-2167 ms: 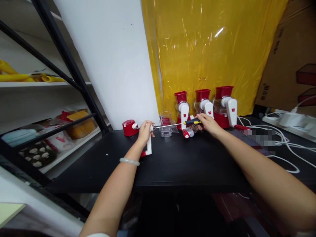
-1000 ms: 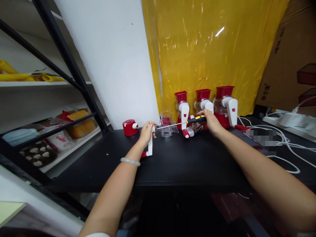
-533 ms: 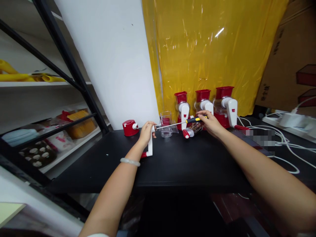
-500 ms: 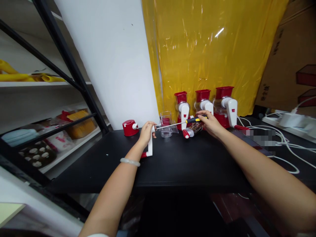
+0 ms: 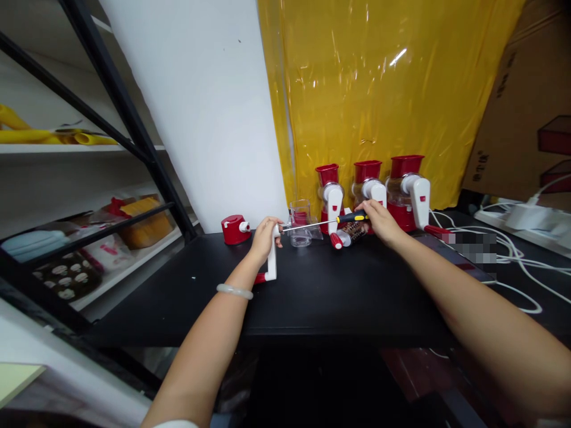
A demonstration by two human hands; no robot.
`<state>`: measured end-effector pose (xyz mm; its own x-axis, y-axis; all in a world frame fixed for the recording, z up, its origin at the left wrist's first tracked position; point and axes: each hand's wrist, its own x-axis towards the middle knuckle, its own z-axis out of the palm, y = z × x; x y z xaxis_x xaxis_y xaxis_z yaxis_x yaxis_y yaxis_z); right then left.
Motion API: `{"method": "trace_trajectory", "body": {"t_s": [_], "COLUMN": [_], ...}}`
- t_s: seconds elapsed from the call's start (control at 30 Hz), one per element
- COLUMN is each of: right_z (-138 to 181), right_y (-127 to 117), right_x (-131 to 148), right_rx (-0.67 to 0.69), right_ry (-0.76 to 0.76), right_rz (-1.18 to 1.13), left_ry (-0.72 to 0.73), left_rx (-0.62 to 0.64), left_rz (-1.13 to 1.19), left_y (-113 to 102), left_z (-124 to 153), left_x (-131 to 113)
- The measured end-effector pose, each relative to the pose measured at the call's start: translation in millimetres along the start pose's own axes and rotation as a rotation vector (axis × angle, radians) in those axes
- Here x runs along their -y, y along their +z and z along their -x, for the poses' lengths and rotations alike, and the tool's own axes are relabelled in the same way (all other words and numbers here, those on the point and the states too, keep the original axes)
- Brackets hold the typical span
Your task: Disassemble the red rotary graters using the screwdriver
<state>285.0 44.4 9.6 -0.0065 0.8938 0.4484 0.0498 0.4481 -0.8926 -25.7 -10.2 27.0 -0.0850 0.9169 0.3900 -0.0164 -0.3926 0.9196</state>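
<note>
Jutting below gripping left hand (image 5: 266, 238): white crank (image 5: 272, 263); right hand (image 5: 380, 221) grasping screwdriver (image 5: 350, 217) pointed toward crank.

A black table (image 5: 312, 303) runs across the middle of the frame; over on its left sits a red base (image 5: 236, 230), then, about centre, a clear cup (image 5: 301, 239), a drum (image 5: 355, 233), three graters (image 5: 331, 205) and, far right, white cables (image 5: 520, 257).

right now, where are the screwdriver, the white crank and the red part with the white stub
Screwdriver (image 5: 350, 217), head view: on its handle.
White crank (image 5: 272, 260), head view: middle of its arm.
Red part (image 5: 232, 232), head view: front of its wall.
</note>
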Motion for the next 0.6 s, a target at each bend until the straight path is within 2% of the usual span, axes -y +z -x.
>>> {"method": "trace_trajectory", "body": {"t_s": [0.17, 0.47, 0.6], "right_z": [3, 10, 13], "right_y": [1, 6, 5], "right_x": [1, 12, 17], "right_rx": [0.019, 0.037, 0.055], "right_ry": [-0.023, 0.105, 0.102], "right_rz": [-0.03, -0.329, -0.37], "left_ry": [-0.003, 0.006, -0.008], "left_rx": [-0.012, -0.005, -0.007], "left_rz": [0.003, -0.004, -0.009], "left_y": [-1, -1, 0], "left_z": [-1, 0, 0], "left_x": [1, 0, 0]}}
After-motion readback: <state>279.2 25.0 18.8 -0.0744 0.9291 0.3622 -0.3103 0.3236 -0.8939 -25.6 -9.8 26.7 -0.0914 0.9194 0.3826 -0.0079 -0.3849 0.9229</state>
